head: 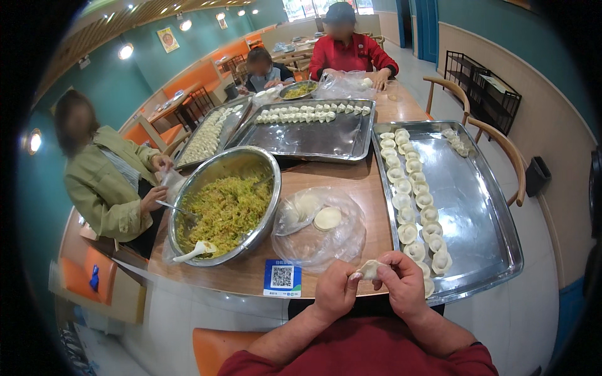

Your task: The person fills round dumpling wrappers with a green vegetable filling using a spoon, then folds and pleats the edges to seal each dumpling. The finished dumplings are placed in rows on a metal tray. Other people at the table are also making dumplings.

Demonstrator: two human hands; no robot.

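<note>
Between the fingertips of both hands is a folded dumpling point(369, 270), held just above the table's near edge. My left hand point(333, 287) pinches its left end, and my right hand point(403, 283) grips the right end. Beyond them lies a clear plastic bag point(324, 249) with round dumpling wrappers point(328, 218) on and inside it. On the right, a metal tray point(475, 207) bears two long rows of shaped dumplings point(414, 164) and a short row at its far end. A large steel bowl point(277, 188) of chopped green filling point(221, 207) stands to the left, with a white spoon point(195, 251) in it.
Two more metal trays point(310, 136) point(235, 123) with dumplings lie farther back. A person in a green jacket point(106, 183) stands at left; two others sit across the wooden table point(324, 176). A card with a printed code point(282, 278) lies at the near edge. Wooden chairs point(505, 155) stand right.
</note>
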